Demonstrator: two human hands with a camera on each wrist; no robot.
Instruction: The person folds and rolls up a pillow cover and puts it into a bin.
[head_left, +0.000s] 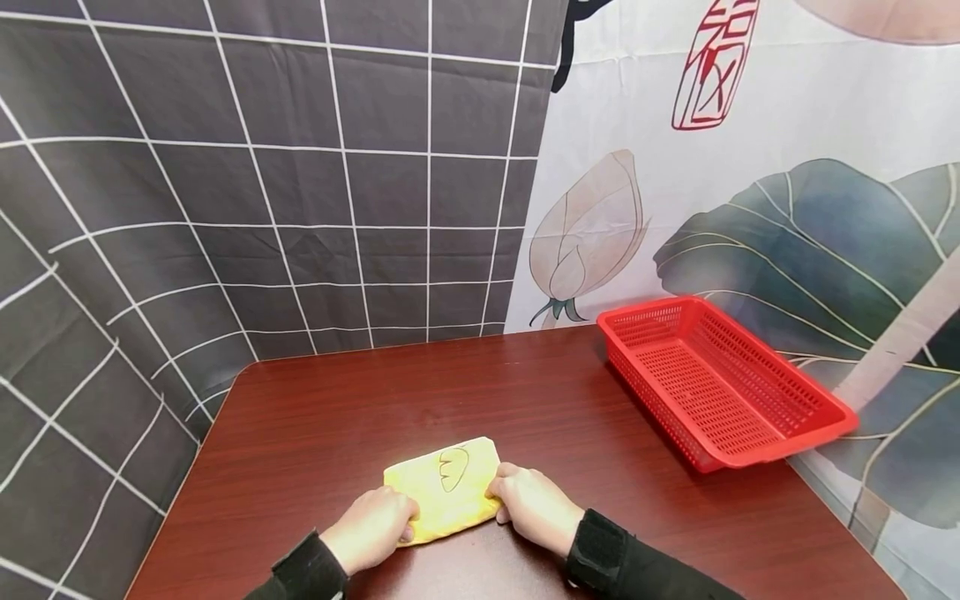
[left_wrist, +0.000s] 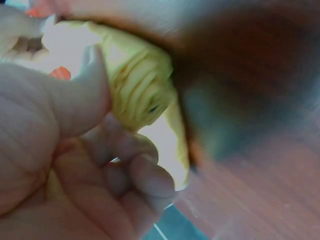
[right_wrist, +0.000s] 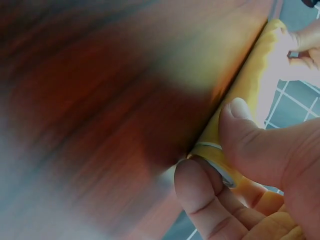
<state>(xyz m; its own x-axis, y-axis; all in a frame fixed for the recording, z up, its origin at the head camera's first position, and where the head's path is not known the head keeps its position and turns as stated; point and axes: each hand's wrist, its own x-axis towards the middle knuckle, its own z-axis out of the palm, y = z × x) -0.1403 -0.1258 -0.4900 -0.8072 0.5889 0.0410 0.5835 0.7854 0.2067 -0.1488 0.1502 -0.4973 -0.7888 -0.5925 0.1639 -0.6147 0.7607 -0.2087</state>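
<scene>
Dark grid-patterned cloth (head_left: 225,183) hangs behind and to the left of a reddish-brown table (head_left: 360,400), and a white curtain (head_left: 750,208) printed with a lotus bud and large green leaves covers the right side. On the table's far right part a red basket (head_left: 723,379) of perforated plastic sits at an angle, one corner jutting over the table's edge, well apart from the hands.

Both forearms, in black sleeves, come in from the near edge and meet at a yellow cloth (head_left: 444,487). The left hand (head_left: 372,527) grips the cloth's left end: in the left wrist view the thumb (left_wrist: 92,82) presses on top while the other fingers (left_wrist: 145,175) curl underneath, pinching the folded layers. The right hand (head_left: 532,502) holds the cloth's right end the same way; the right wrist view shows its thumb (right_wrist: 240,130) on the upper face and a finger (right_wrist: 197,192) tucked beneath the edge. Both hands lie knuckles up, low over the table.

This cloth lies near the front edge of the table, about midway across, folded into a small thick rectangle with rounded corners. It is bright yellow and soft-looking, with a dark outline drawing on its upper face. Seen close from the left wrist, its end shows several stacked folds. The wrist views are blurred where the table fills them.
</scene>
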